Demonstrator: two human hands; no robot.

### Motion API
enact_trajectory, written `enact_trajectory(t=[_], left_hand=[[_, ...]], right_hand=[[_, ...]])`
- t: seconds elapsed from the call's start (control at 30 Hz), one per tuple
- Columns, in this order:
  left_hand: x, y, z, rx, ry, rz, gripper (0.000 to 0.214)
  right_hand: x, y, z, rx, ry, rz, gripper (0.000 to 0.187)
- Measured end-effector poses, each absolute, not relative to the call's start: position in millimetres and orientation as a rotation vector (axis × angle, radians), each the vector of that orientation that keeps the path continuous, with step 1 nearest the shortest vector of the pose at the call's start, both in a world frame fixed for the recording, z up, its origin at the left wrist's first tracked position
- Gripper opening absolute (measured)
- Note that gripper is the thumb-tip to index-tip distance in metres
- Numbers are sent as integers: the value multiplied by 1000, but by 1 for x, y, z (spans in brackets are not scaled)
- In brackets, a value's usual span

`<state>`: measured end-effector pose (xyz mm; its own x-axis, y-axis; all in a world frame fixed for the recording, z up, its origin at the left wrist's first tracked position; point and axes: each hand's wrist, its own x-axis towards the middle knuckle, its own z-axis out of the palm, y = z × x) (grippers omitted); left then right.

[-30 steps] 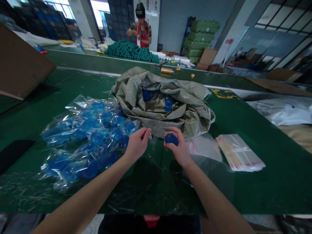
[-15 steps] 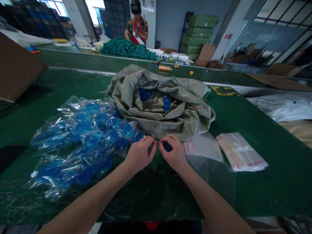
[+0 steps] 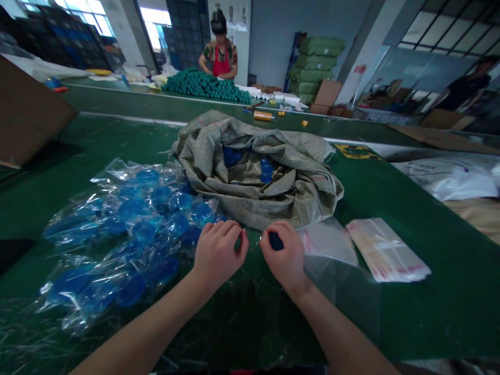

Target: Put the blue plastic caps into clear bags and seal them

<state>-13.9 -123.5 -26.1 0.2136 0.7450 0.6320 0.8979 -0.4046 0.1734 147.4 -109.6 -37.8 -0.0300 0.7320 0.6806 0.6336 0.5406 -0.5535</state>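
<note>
My right hand (image 3: 285,255) is closed around a blue round piece (image 3: 275,241), only partly visible between its fingers. My left hand (image 3: 219,252) is curled shut right beside it, pinching what looks like thin clear plastic (image 3: 253,245) between the two hands. Both hands hover low over the green table (image 3: 390,198), just in front of a grey woven sack (image 3: 297,182) that holds more blue pieces (image 3: 266,169). A heap of clear bags with blue pieces (image 3: 128,229) lies to the left of my left hand.
A stack of flat clear bags (image 3: 386,252) lies right of my right hand, with a loose one (image 3: 328,242) beside it. A brown cardboard sheet (image 3: 27,120) leans at far left. A person in a red apron (image 3: 221,52) stands behind stacked green rolls (image 3: 207,86).
My hands came together and dropped closer to the table. The blue piece, plainly visible in my right hand a second ago, is now mostly covered by the fingers.
</note>
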Motion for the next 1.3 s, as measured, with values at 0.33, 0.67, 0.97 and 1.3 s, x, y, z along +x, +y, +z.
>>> enact_trajectory(t=[0.33, 0.67, 0.97, 1.3], left_hand=[[-15, -135, -15, -2259, -1482, -1080, 25], [-14, -145, -11, -2337, -1376, -1232, 32], [-13, -146, -8, -2300, -1410, -1335, 35], [-18, -142, -10, -2285, -1453, -1301, 36]], right_hand=[[154, -120, -22, -1081, -1706, -114, 12], [152, -126, -21, -1049, -1742, -100, 16], [155, -126, -20, -1083, -1735, -139, 16], [155, -126, -25, -1093, -1857, -151, 11]])
